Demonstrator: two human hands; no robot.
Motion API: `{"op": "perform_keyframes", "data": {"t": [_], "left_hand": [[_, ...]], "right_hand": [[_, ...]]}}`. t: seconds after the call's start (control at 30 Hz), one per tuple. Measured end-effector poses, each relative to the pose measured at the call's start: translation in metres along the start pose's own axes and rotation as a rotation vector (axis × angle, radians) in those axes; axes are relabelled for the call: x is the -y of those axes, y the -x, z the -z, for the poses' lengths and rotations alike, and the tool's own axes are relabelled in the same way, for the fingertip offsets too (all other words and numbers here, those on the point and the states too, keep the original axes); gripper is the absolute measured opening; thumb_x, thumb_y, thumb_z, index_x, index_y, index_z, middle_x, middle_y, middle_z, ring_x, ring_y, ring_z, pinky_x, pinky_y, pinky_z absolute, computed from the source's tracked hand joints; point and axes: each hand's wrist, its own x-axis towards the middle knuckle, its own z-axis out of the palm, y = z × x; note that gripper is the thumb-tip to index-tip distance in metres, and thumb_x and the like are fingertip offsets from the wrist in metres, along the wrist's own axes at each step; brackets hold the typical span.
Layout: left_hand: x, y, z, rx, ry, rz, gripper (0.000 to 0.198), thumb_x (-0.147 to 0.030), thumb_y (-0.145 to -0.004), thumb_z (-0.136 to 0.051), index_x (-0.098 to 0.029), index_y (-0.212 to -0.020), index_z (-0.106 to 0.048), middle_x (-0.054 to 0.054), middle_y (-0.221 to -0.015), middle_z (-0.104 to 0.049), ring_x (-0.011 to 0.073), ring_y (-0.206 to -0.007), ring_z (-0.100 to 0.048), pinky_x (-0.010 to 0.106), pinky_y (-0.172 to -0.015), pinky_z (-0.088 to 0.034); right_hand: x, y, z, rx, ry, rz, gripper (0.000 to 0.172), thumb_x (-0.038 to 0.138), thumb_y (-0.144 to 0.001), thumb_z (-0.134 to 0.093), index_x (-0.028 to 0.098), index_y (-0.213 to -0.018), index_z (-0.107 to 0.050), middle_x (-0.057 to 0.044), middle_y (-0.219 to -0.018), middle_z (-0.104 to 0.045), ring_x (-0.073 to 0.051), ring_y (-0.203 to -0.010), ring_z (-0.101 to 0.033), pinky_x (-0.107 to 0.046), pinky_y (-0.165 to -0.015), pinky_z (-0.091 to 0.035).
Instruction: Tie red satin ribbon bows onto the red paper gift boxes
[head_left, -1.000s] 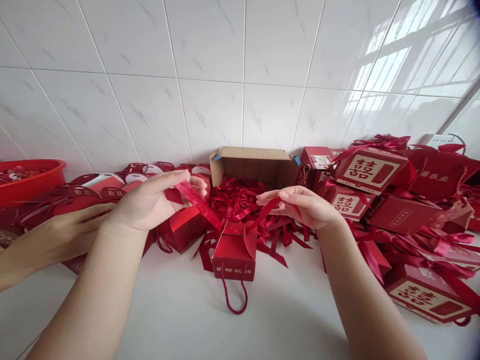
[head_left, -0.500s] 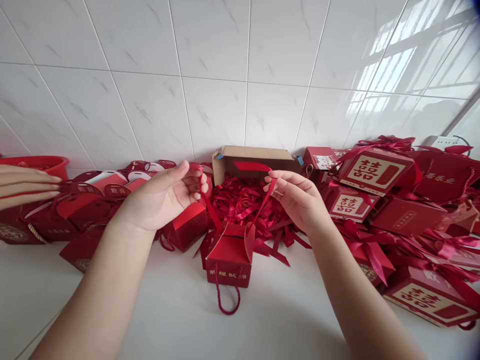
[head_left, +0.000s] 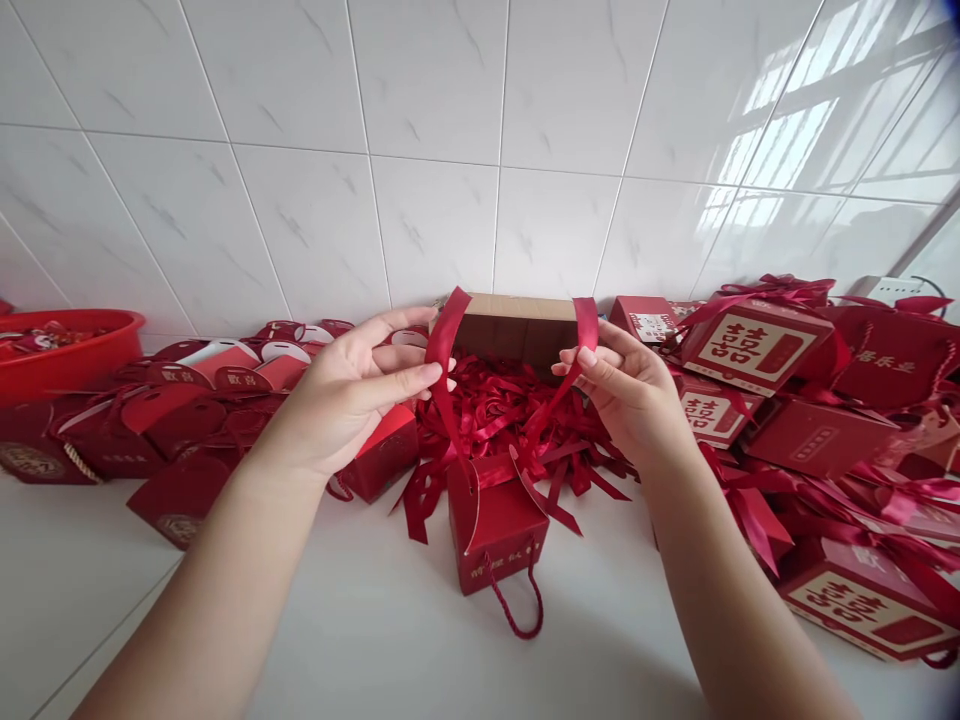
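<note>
A small red gift box (head_left: 499, 535) with gold lettering and a red cord handle stands on the white surface in front of me. A red ribbon (head_left: 442, 350) runs through its top flaps. My left hand (head_left: 352, 395) pinches the ribbon's left end, which loops up above the fingers. My right hand (head_left: 630, 390) pinches the right end (head_left: 583, 325), held up at about the same height. Both hands hover above and behind the box, the ribbon stretched down to it.
An open cardboard carton (head_left: 517, 325) spilling loose red ribbons (head_left: 517, 415) stands against the tiled wall. Flat unfolded red boxes (head_left: 187, 400) lie at left by a red basin (head_left: 67, 350). Finished boxes tied with ribbon (head_left: 757, 345) pile up at right.
Both hands have lifted the ribbon ends higher, forming loops. The box has shifted slightly right. Another person's hand seen at far left has left the view.
</note>
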Motion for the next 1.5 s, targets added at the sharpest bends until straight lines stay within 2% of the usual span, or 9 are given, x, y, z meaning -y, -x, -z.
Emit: {"op": "perform_keyframes", "data": {"t": [0.1,0.17,0.23,0.4,0.73,0.9,1.0,1.23,1.5], "left_hand": [[0.003,-0.001,0.001,-0.009,0.032,-0.006,0.021,-0.014,-0.070,-0.077,-0.018,-0.090,-0.072,-0.001,-0.082,-0.075,0.0121,-0.077,-0.068,0.023,-0.075,-0.055],[0.004,0.000,0.002,-0.019,0.045,-0.013,0.014,-0.014,-0.070,-0.077,-0.017,-0.082,-0.072,-0.001,-0.080,-0.075,0.0120,-0.077,-0.067,0.022,-0.074,-0.054],[0.003,0.000,0.002,-0.008,0.043,-0.016,0.013,-0.016,-0.071,-0.076,-0.017,-0.083,-0.072,0.000,-0.079,-0.075,0.0129,-0.077,-0.067,0.023,-0.073,-0.055],[0.000,0.001,0.003,0.025,0.034,-0.025,0.009,-0.018,-0.076,-0.073,-0.018,-0.085,-0.071,0.000,-0.081,-0.075,0.0133,-0.076,-0.067,0.025,-0.073,-0.055],[0.002,0.001,-0.001,0.033,0.051,-0.103,0.003,-0.022,-0.077,-0.072,-0.020,-0.080,-0.073,-0.001,-0.075,-0.073,0.0136,-0.077,-0.066,0.026,-0.075,-0.054],[0.007,0.004,-0.014,-0.094,0.069,-0.122,0.007,-0.023,-0.074,-0.076,-0.022,-0.080,-0.071,-0.002,-0.076,-0.073,0.0126,-0.074,-0.067,0.026,-0.075,-0.054],[0.007,0.007,-0.019,-0.139,0.021,-0.132,0.011,-0.026,-0.072,-0.077,-0.023,-0.082,-0.071,-0.001,-0.077,-0.073,0.0154,-0.077,-0.068,0.030,-0.080,-0.054],[0.008,0.010,-0.024,-0.152,-0.005,-0.188,0.012,-0.028,-0.074,-0.076,-0.024,-0.083,-0.070,-0.003,-0.075,-0.073,0.0162,-0.078,-0.069,0.032,-0.082,-0.055],[0.007,0.008,-0.025,-0.147,0.008,-0.221,0.009,-0.025,-0.077,-0.073,-0.021,-0.085,-0.070,-0.001,-0.076,-0.073,0.0182,-0.080,-0.071,0.034,-0.082,-0.057]], "right_hand": [[0.003,0.001,0.002,0.063,0.008,-0.027,0.018,0.036,-0.079,-0.070,0.022,-0.087,-0.064,0.001,-0.079,-0.069,-0.017,-0.084,-0.068,-0.033,-0.080,-0.054],[0.005,0.002,0.002,0.081,0.013,-0.029,0.014,0.036,-0.079,-0.070,0.022,-0.080,-0.064,0.001,-0.079,-0.068,-0.016,-0.083,-0.067,-0.030,-0.077,-0.054],[0.005,0.002,0.002,0.092,0.020,-0.028,0.012,0.034,-0.079,-0.071,0.023,-0.078,-0.066,0.002,-0.079,-0.068,-0.014,-0.081,-0.066,-0.026,-0.074,-0.052],[0.005,0.003,0.000,0.108,0.064,-0.043,0.012,0.035,-0.079,-0.070,0.023,-0.078,-0.066,0.001,-0.079,-0.067,-0.013,-0.076,-0.063,-0.026,-0.071,-0.051],[0.014,0.009,-0.004,0.059,0.078,0.025,0.008,0.032,-0.078,-0.071,0.026,-0.078,-0.066,0.003,-0.078,-0.066,-0.013,-0.071,-0.061,-0.028,-0.072,-0.051],[0.017,0.015,-0.015,0.010,0.091,0.024,0.011,0.032,-0.081,-0.068,0.022,-0.076,-0.068,0.002,-0.072,-0.063,-0.011,-0.067,-0.060,-0.024,-0.067,-0.050],[0.017,0.017,-0.020,-0.017,0.122,0.041,0.014,0.035,-0.081,-0.068,0.022,-0.077,-0.067,0.001,-0.073,-0.065,-0.012,-0.066,-0.061,-0.026,-0.065,-0.051],[0.014,0.019,-0.025,0.016,0.067,0.082,0.008,0.030,-0.083,-0.068,0.022,-0.082,-0.068,0.001,-0.074,-0.067,-0.014,-0.074,-0.067,-0.027,-0.074,-0.055],[0.016,0.017,-0.020,-0.004,0.053,0.128,0.007,0.029,-0.083,-0.069,0.021,-0.083,-0.069,0.002,-0.075,-0.069,-0.012,-0.073,-0.068,-0.023,-0.070,-0.057]]}}
